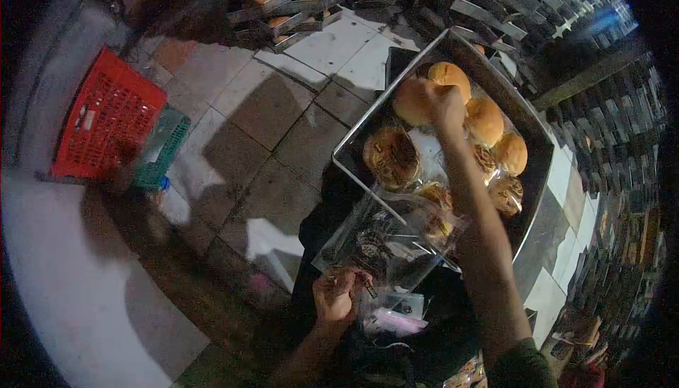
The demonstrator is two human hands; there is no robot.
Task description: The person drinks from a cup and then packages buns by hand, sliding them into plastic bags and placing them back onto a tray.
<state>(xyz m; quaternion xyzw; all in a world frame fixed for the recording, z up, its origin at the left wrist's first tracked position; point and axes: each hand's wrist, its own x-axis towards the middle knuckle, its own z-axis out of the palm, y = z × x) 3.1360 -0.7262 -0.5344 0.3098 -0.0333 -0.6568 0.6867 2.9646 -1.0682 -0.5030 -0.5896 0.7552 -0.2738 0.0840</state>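
My left hand [335, 296] is low in the middle of the view, its fingers closed on a clear plastic bag [417, 257]. The bag spreads up over the near edge of a deep metal tray [337, 156]. Inside the tray, at its far left part, my right hand [447, 108] grips a round golden bun [413, 102]. Another bun [448, 77] lies just beyond it. Nearer, a dark-topped bun [392, 156] rests along the left side. More buns [485, 122] fill the right side, a few in shiny clear wrap. My right forearm hides part of the tray.
A red plastic basket [109, 119] and a green crate [164, 149] stand on the left. Racks of metal trays [297, 6] holding buns line the back and right. Grey and white tiles [276, 116] cover the floor. A pink packet [399, 321] lies close to my left hand.
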